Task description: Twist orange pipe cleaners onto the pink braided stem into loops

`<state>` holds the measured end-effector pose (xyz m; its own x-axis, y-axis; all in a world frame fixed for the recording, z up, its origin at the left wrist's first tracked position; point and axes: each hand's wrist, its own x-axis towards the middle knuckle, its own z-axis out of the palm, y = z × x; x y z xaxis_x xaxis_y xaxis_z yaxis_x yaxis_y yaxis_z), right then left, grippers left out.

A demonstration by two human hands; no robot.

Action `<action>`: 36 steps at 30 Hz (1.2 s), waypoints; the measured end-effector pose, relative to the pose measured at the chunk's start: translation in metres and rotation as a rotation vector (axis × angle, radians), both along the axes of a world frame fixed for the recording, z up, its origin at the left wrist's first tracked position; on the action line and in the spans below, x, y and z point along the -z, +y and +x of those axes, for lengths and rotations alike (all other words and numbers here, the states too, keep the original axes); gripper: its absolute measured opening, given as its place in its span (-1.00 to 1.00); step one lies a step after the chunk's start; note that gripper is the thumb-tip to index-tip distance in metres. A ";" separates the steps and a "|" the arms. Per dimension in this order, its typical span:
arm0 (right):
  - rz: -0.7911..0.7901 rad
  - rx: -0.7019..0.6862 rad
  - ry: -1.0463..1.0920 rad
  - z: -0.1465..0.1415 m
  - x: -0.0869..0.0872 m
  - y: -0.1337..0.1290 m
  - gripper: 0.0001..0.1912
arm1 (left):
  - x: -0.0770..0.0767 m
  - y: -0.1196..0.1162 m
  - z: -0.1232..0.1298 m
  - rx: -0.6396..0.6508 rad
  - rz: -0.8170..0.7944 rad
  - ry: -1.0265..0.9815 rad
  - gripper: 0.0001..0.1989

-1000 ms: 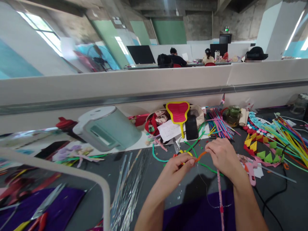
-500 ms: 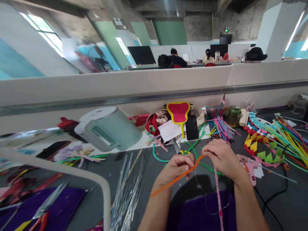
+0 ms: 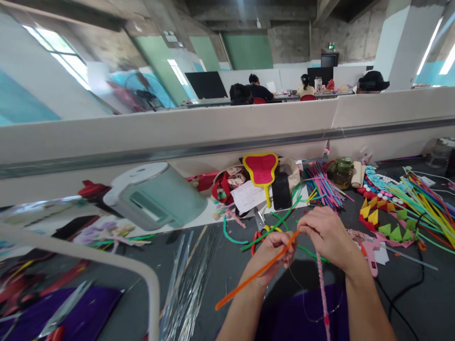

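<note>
Green glass jar beyond our right hand, which pinches a fuzzy orange stem slanting nearward-left; half-curled left hand, hold unclear.

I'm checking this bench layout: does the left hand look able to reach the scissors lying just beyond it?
Probably yes: the scissors lie close beyond the left hand, handles nearest. A green pipe cleaner seems to cross the handles, and an orange pipe cleaner slants across the hand.
</note>
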<state>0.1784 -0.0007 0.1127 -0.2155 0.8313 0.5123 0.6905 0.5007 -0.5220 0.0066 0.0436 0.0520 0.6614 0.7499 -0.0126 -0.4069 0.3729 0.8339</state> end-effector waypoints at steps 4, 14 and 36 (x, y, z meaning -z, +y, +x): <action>0.008 0.007 -0.014 0.000 -0.001 -0.001 -0.84 | -0.004 -0.003 0.002 0.031 -0.092 -0.027 -0.64; 0.028 0.066 -0.059 0.001 0.001 -0.003 -0.83 | -0.007 -0.002 0.003 -0.004 -0.150 0.067 -0.62; 0.025 0.206 -0.288 -0.004 -0.001 -0.005 -0.85 | -0.035 -0.012 -0.001 -0.410 0.621 0.719 -0.85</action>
<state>0.1740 -0.0054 0.1141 -0.1830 0.8606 0.4753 0.8956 0.3453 -0.2805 0.0060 0.0312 0.0868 0.3430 0.9251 0.1626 0.2645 -0.2612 0.9283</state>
